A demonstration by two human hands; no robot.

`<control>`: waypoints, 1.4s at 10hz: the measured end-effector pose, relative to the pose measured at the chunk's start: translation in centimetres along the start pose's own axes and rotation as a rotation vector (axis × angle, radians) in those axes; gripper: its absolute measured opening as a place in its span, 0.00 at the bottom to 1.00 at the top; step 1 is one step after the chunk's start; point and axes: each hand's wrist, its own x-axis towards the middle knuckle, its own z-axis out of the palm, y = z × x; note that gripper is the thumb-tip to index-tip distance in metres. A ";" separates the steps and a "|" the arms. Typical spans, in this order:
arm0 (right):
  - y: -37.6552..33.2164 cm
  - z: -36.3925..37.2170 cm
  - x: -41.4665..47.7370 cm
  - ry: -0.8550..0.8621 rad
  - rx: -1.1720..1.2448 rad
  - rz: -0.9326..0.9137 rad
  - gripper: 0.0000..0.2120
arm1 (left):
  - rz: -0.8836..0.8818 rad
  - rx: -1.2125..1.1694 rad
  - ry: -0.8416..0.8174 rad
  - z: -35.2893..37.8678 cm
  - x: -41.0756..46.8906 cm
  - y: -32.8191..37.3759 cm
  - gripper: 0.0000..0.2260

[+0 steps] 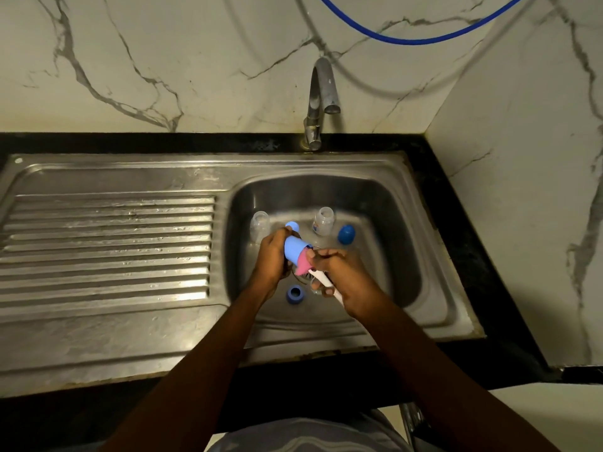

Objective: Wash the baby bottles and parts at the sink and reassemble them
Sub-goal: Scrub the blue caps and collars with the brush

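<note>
1. The left hand [272, 256] is over the sink [385, 197] basin, its fingers [280, 235] curled round a pale blue cap [293, 249]. The cap is tilted, with its open mouth facing the right hand.
2. The right hand [347, 278] grips a brush [321, 278] by its white handle, fingers closed tight about it. The pink head sits at the cap's mouth, and looks to be partly inside.
3. Both hands are close together, just above the drain.
4. On the basin floor behind the hands stand two clear bottles, upright and open-topped. The left bottle [260, 223] is just beyond the left knuckles and the right bottle [323, 220] is near the middle.
5. The right bottle carries a small printed label, but it is too blurred to read. No other writing shows.
6. A dark blue dome [346, 234] lies just right of that bottle. A blue ring [294, 294] lies on the basin floor between the two wrists.
7. The tap [321, 102] curves over the basin's back edge. A ribbed drainboard [107, 243] runs off to the left, a black tabletop [456, 223] frames the sink, and a blue hose [417, 39] loops across the marble wall.
</note>
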 end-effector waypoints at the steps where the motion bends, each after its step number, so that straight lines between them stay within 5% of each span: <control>1: 1.6 -1.0 0.9 0.242 -0.632 -0.565 0.03 | -0.059 0.138 -0.138 -0.5 0.3 0.1 0.15; 2: 2.9 -1.8 1.6 0.307 -1.158 -0.837 0.11 | -0.194 -0.038 -0.162 -0.4 0.5 0.6 0.13; 3: 3.8 -0.6 1.6 0.286 -0.993 -0.708 0.08 | -0.206 -0.183 -0.051 0.8 0.8 0.1 0.13; 4: 1.6 1.1 0.9 0.135 -0.136 -0.124 0.03 | -0.125 -0.330 0.042 1.5 0.5 -1.2 0.13; 5: -0.1 1.0 -0.1 -0.076 0.345 0.202 0.08 | -0.054 -0.447 0.065 1.7 0.4 -1.1 0.15; 7: 1.0 0.2 0.0 0.328 -1.049 -0.714 0.08 | -0.010 -0.396 0.041 2.2 1.4 0.2 0.15; 9: -1.5 -0.4 0.1 -0.011 -0.043 0.026 0.06 | 0.110 -0.194 0.026 1.8 1.8 -1.7 0.13; 10: -0.7 -0.9 0.1 0.125 -0.333 -0.319 0.04 | 0.088 0.071 -0.004 1.0 1.6 -0.8 0.16; 11: 0.0 -1.9 0.7 0.259 -0.978 -0.738 0.06 | -0.153 0.299 -0.187 -0.6 1.6 0.6 0.29; 12: 1.4 -1.9 1.2 0.264 -1.207 -0.969 0.11 | -0.226 0.238 -0.144 -0.4 1.4 1.3 0.28; 13: 1.0 -0.2 0.6 0.267 -0.574 -0.575 0.03 | -0.115 0.100 -0.001 0.9 1.1 0.4 0.19; 14: -0.3 0.3 0.2 -0.021 0.301 0.158 0.09 | -0.056 -0.090 0.067 1.0 0.9 -0.6 0.15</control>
